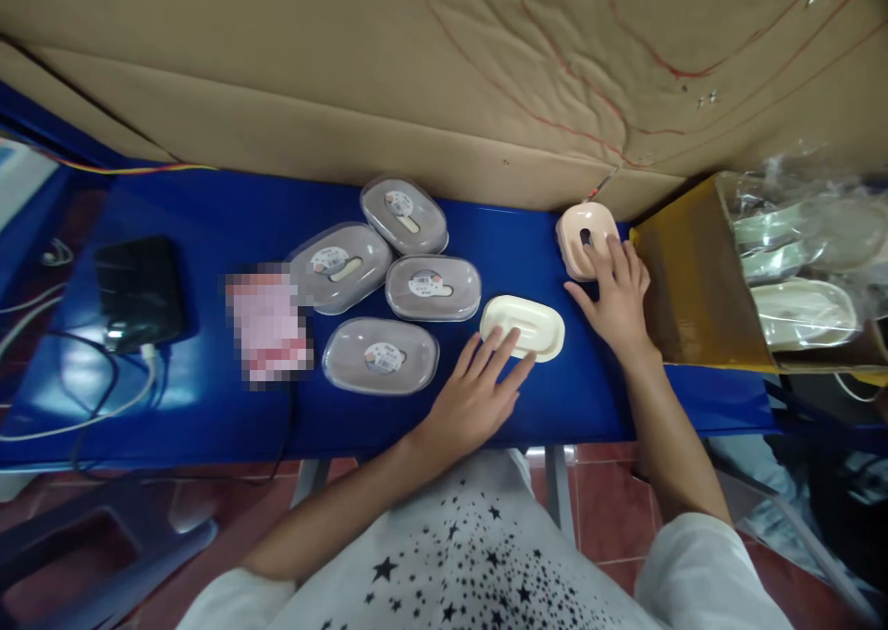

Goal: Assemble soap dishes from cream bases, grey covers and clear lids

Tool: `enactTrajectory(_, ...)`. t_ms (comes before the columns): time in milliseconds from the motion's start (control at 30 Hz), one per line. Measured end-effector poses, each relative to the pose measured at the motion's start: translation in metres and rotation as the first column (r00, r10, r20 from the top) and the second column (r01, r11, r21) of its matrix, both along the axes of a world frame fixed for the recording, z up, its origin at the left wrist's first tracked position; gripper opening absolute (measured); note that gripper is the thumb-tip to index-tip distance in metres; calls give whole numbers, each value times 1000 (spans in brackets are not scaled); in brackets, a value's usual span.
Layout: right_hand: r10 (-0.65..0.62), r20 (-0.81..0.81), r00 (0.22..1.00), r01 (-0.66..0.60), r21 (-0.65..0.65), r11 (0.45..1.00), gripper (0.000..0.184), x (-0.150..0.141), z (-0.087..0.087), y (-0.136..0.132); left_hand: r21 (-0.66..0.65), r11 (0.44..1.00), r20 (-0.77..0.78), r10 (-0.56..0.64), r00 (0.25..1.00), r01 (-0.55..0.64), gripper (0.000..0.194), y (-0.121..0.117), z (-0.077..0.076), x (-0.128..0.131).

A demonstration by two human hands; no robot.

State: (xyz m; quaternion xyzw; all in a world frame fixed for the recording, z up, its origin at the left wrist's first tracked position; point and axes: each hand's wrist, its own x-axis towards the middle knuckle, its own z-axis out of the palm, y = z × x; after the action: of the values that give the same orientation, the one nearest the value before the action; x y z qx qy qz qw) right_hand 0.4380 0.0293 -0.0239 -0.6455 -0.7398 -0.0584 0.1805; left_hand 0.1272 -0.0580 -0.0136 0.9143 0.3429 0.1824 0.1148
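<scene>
My left hand (482, 391) has its fingers spread, with the fingertips resting on the near edge of a cream oval soap dish (531, 314) on the blue table. The fingers do not wrap around it. Farther right, my right hand (616, 302) reaches over a small stack of peach oval pieces (581, 228) with a slot in the top one. Its fingertips touch the near right side of that stack, and the thumb stands apart. Left of the cream dish lie several oval boxes (434, 288) with clear lids and round labels.
An open cardboard box (700, 288) at the right holds plastic-wrapped dishes (805, 315). A pixelated pink packet (270, 325) and a black device (139, 292) with cables lie left on the blue table (228, 214). Cardboard (333, 75) covers the back.
</scene>
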Motion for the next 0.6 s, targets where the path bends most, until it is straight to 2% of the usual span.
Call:
enactTrajectory(67, -27, -8, 1000, 27, 4, 1000, 49, 8, -4, 11, 6, 999, -47, 40, 998, -40, 40, 9, -3, 8)
enactTrajectory(133, 17, -107, 994, -12, 48, 999, 42, 8, -4, 2, 34, 998, -3, 48, 999, -48, 33, 11, -13, 1)
enactTrajectory(200, 97, -247, 964, -74, 102, 992, 39, -1, 1, -25, 42, 999, 66, 26, 997, -29, 33, 6, -24, -13)
enactTrajectory(267, 203, -363, 909, -170, 119, 978, 43, -15, 7, -60, 17, 1000, 129, 17, 992, -19, 41, -3, -32, -28)
enactTrajectory(333, 313, -426, 849, -305, 88, 948, 50, -31, 11, -93, -22, 997, 192, 72, 979, -69, 51, -12, -35, -39)
enactTrajectory(400, 397, -452, 799, -430, 32, 902, 60, -45, 8, -116, -58, 987, 244, 157, 957, -147, 60, -16, -35, -43)
enactTrajectory(467, 455, -450, 769, -514, -10, 858, 66, -56, 1, -127, -77, 981, 251, 194, 948, -180, 72, -15, -32, -44)
enactTrajectory(533, 511, -403, 760, -568, -29, 822, 65, -63, -8, -130, -80, 986, 211, 160, 964, -146, 76, -12, -29, -44)
enactTrajectory(600, 560, -322, 763, -603, -44, 796, 58, -66, -14, -129, -95, 993, 149, 91, 985, -77, 71, -8, -26, -45)
